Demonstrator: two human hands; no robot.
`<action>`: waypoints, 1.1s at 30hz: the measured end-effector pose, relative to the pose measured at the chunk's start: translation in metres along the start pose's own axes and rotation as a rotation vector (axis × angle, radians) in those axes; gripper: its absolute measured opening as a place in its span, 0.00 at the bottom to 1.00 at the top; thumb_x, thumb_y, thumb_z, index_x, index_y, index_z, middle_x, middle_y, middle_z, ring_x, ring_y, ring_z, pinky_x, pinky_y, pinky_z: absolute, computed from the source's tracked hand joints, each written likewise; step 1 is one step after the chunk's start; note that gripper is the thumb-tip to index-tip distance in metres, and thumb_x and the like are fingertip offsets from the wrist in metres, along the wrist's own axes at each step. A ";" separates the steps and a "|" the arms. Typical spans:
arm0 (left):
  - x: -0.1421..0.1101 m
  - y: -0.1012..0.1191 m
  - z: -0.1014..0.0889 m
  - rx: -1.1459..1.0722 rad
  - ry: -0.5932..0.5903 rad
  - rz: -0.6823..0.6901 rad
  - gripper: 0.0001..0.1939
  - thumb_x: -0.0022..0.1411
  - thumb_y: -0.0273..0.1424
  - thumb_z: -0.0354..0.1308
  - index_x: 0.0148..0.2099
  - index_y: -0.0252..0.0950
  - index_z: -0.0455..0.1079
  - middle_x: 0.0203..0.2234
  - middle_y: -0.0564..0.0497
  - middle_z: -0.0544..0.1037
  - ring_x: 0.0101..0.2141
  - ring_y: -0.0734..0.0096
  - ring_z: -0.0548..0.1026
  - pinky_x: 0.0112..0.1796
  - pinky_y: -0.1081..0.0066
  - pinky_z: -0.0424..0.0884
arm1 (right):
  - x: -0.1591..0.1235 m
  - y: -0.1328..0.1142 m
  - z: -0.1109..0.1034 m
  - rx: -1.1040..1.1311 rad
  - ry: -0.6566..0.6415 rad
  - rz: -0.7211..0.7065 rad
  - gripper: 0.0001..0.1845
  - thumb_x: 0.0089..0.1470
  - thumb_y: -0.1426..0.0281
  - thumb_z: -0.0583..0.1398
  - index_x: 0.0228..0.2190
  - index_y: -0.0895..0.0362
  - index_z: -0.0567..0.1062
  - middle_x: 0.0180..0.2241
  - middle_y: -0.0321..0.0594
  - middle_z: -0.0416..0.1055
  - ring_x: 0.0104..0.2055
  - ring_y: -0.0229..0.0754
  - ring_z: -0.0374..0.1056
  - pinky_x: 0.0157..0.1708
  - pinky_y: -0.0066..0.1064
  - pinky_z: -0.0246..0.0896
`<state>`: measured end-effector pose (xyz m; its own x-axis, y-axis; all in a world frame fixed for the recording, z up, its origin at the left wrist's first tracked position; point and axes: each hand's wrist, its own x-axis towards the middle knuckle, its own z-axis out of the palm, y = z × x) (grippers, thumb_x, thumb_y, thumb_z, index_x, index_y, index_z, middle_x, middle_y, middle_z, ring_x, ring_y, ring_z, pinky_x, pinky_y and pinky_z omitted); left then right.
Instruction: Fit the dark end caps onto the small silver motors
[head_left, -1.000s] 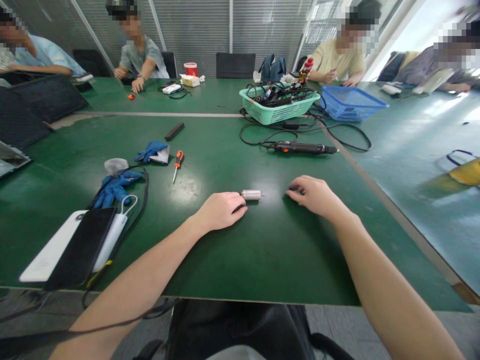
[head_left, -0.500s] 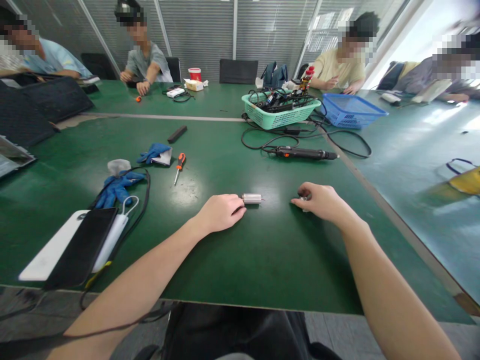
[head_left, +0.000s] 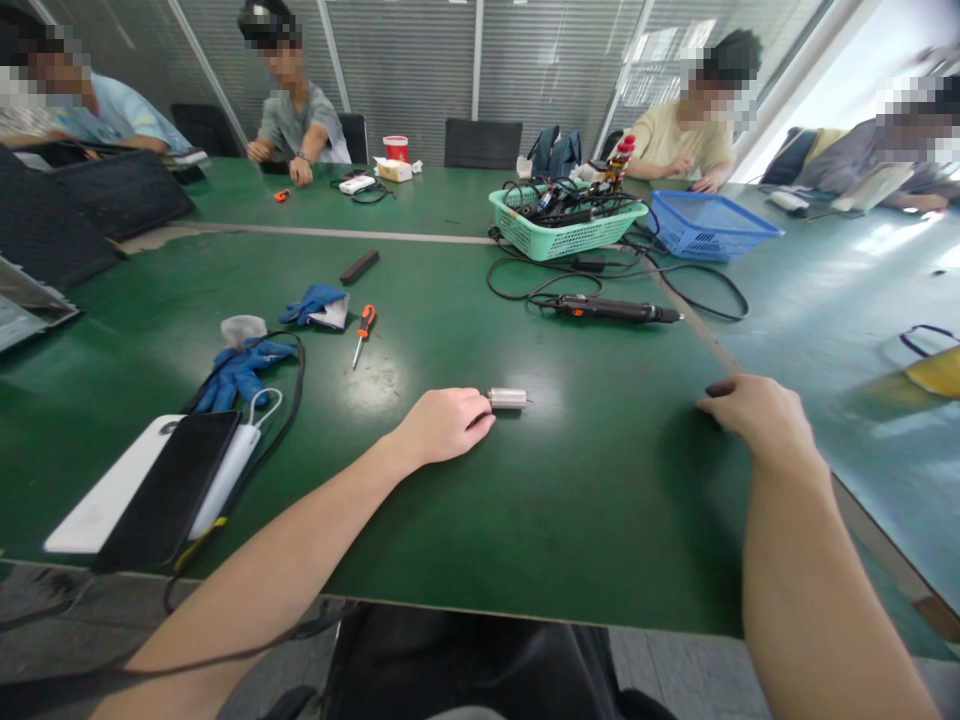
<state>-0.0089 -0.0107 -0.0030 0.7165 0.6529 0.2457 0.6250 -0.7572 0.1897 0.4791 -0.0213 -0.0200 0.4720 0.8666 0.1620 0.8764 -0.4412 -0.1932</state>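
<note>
A small silvery cylinder, like a small electric motor (head_left: pixel 508 399), lies on the green table with a thin shaft pointing right. My left hand (head_left: pixel 445 424) rests on the tabletop, its fingers closed around the cylinder's left end. Well to the right, my right hand (head_left: pixel 765 410) hovers low over the table with thumb and fingers drawn together. Whatever it pinches, if anything, is hidden behind the fingers.
An orange-handled screwdriver (head_left: pixel 364 335), blue gloves (head_left: pixel 240 372) and a black phone (head_left: pixel 172 490) lie to the left. An electric screwdriver (head_left: pixel 619 309) with its cable lies beyond the hands. Behind stand a green basket (head_left: pixel 555 240) and a blue basket (head_left: pixel 709 235). Several people sit around.
My right hand has moved right, away from the cylinder; a small pale piece seen at its fingertips earlier is out of sight. My left hand stays on the cylinder.
</note>
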 end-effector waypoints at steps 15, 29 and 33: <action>0.000 0.001 -0.001 0.011 -0.004 -0.003 0.13 0.72 0.35 0.50 0.41 0.37 0.74 0.35 0.49 0.78 0.36 0.66 0.77 0.35 0.70 0.71 | -0.022 -0.047 -0.015 -0.064 0.044 0.022 0.28 0.54 0.58 0.62 0.49 0.65 0.80 0.42 0.67 0.77 0.45 0.63 0.73 0.39 0.47 0.61; 0.001 0.004 -0.001 -0.046 0.120 -0.139 0.07 0.70 0.34 0.52 0.42 0.37 0.69 0.36 0.49 0.76 0.34 0.67 0.75 0.35 0.68 0.70 | -0.133 -0.219 0.014 0.522 -0.027 -0.983 0.23 0.65 0.65 0.57 0.60 0.54 0.68 0.57 0.51 0.71 0.59 0.56 0.67 0.59 0.54 0.65; 0.002 0.008 -0.001 -0.074 0.145 -0.172 0.07 0.68 0.32 0.54 0.47 0.37 0.68 0.40 0.48 0.75 0.37 0.66 0.75 0.37 0.68 0.72 | -0.131 -0.215 0.017 0.532 -0.071 -1.026 0.20 0.66 0.66 0.57 0.58 0.54 0.69 0.56 0.49 0.72 0.58 0.55 0.68 0.59 0.54 0.65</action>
<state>-0.0029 -0.0151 -0.0006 0.5459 0.7671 0.3370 0.7060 -0.6377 0.3081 0.2275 -0.0357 -0.0162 -0.4594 0.7788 0.4270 0.6850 0.6167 -0.3878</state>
